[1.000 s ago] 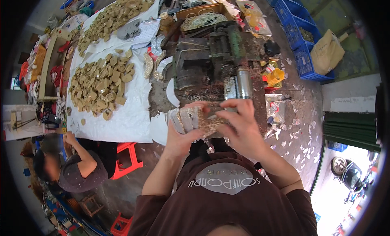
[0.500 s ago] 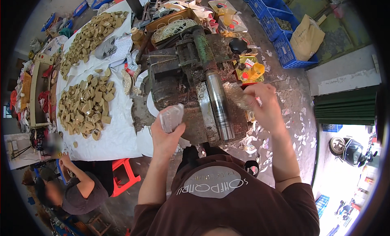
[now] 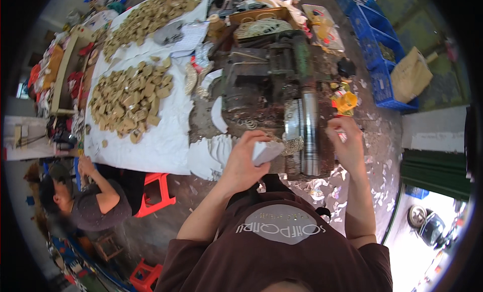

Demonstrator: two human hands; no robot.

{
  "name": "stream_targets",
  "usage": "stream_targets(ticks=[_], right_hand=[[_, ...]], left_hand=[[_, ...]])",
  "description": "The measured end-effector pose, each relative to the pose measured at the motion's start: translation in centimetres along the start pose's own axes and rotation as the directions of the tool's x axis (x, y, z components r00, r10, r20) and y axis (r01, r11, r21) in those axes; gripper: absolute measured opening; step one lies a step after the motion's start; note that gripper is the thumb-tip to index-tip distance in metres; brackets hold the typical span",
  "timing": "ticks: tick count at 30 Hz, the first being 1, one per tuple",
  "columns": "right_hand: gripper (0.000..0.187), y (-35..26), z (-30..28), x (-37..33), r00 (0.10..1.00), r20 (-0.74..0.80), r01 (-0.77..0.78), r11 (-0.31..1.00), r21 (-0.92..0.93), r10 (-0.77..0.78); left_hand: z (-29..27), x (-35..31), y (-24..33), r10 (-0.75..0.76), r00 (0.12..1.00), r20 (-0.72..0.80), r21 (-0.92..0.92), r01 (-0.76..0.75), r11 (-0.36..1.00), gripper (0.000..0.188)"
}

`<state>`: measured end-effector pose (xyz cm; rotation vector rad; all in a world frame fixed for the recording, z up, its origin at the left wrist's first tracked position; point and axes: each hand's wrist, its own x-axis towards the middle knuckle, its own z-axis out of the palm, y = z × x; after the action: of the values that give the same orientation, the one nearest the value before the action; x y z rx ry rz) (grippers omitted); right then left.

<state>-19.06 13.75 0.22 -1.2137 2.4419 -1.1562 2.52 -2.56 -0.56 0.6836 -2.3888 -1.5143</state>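
My left hand (image 3: 242,163) grips a pale, block-like piece (image 3: 267,152) between thumb and fingers, in front of the machine. Just beyond that block lies a curved, glittery beige strip (image 3: 292,146), its near end close to my left fingertips; whether they touch it I cannot tell. To the right of the machine's shiny metal roller (image 3: 310,136), my right hand (image 3: 348,143) is raised with bent fingers and a gap between thumb and forefinger. No held thing shows in it. The dark, worn machine (image 3: 256,91) has a flat metal plate (image 3: 293,120) beside the roller.
White curved pieces (image 3: 214,153) lie left of my left hand. Piles of tan blocks (image 3: 128,98) cover a white sheet (image 3: 156,158). A yellow container (image 3: 345,102) stands right of the roller. Blue crates (image 3: 385,86) line the right. Another person (image 3: 98,201) sits at the left; scraps litter the floor.
My left hand has moved right with the pale piece, toward the roller. The beige strip has left my right hand and is now beside the left. The view has shifted.
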Motion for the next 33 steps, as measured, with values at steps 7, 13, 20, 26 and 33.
stream_targets(ticks=[7, 13, 20, 26, 33], right_hand=[[0.012, 0.4, 0.3, -0.8, 1.000, -0.019, -0.022, 0.994, 0.105, 0.025], [0.012, -0.3, 0.6, -0.4, 1.000, -0.013, -0.006, 0.991, 0.135, 0.007], [0.014, -4.8, 1.3, -1.2, 0.992, 0.001, 0.127, 0.974, 0.189, -0.129], [0.019, -8.8, 4.9, -2.4, 0.961, 0.038, 0.255, 0.934, 0.249, -0.273], [0.017, -6.9, 4.5, -2.6, 0.945, -0.196, 0.305, 0.924, 0.230, -0.263]], left_hand=[[-7.0, -6.6, -9.8, -0.079, 0.953, -0.292, 0.507, 0.224, 0.832, 0.047], [-5.0, -10.4, -12.1, -0.268, 0.950, 0.161, 0.725, 0.070, 0.685, 0.050], [-5.7, -4.5, -4.7, -0.215, 0.973, -0.086, -0.167, 0.199, 0.966, 0.052], [1.0, -0.2, 1.4, -0.053, 0.996, -0.078, -0.916, -0.050, 0.397, 0.055], [3.7, 0.0, 3.8, -0.224, 0.969, -0.108, -0.874, 0.015, 0.486, 0.041]])
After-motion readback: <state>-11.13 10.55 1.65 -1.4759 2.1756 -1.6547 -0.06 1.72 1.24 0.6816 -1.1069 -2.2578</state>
